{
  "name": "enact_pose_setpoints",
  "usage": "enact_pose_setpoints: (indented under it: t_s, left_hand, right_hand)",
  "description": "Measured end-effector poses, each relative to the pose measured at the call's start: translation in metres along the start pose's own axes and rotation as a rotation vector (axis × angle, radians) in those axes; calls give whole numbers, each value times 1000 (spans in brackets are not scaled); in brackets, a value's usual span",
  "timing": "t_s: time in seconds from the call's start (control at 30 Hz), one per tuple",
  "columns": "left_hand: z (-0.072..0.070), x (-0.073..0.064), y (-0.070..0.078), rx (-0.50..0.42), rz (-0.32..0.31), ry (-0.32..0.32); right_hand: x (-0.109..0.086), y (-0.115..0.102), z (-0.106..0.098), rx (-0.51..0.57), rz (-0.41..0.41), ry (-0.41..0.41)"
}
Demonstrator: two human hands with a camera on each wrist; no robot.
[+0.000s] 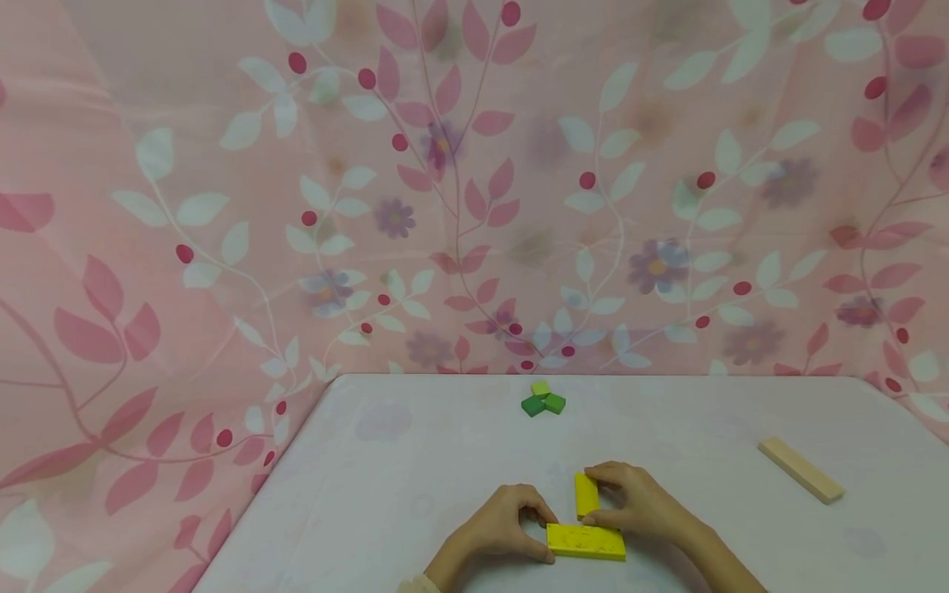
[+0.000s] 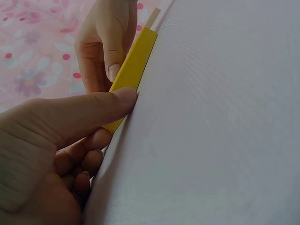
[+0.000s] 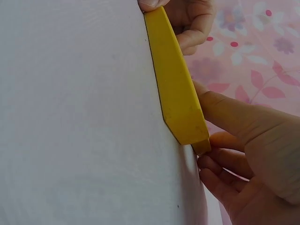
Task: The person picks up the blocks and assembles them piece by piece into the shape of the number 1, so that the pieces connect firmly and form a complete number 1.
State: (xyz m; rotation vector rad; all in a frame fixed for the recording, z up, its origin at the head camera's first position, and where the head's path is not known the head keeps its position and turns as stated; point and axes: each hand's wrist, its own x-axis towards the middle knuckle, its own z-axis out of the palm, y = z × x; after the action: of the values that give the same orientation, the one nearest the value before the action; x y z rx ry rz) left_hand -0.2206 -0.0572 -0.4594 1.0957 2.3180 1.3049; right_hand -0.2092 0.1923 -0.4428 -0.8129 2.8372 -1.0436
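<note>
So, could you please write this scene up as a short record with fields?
Surface: white table
Left hand: pinches near yellow block by its left end
Right hand: holds far yellow block
Yellow layout: near one crosswise, far one pointing away
Green blocks: three, clustered farther back
Wooden block: slanted, toward the table's right
Backdrop: pink floral cloth

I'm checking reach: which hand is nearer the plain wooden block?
Right. The right hand is left of the plain wooden block, gripping a yellow block; the left hand is farther left.
</note>
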Motion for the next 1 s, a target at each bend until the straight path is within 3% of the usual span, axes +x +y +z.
enact_pose_setpoints:
  t_s: [0.2,0.5,1.0]
  left_hand:
    - [0,0,0,-7,-7,-1]
    - [-1,0,1,-22,-9,-1]
    - [-1,0,3,-38,-27,7]
  right_hand:
    - [-1,1,-2,-5,-33,-18]
    - [0,-3,-2,8,-11,-54]
    - [-8,4,-9,23,-135,-98]
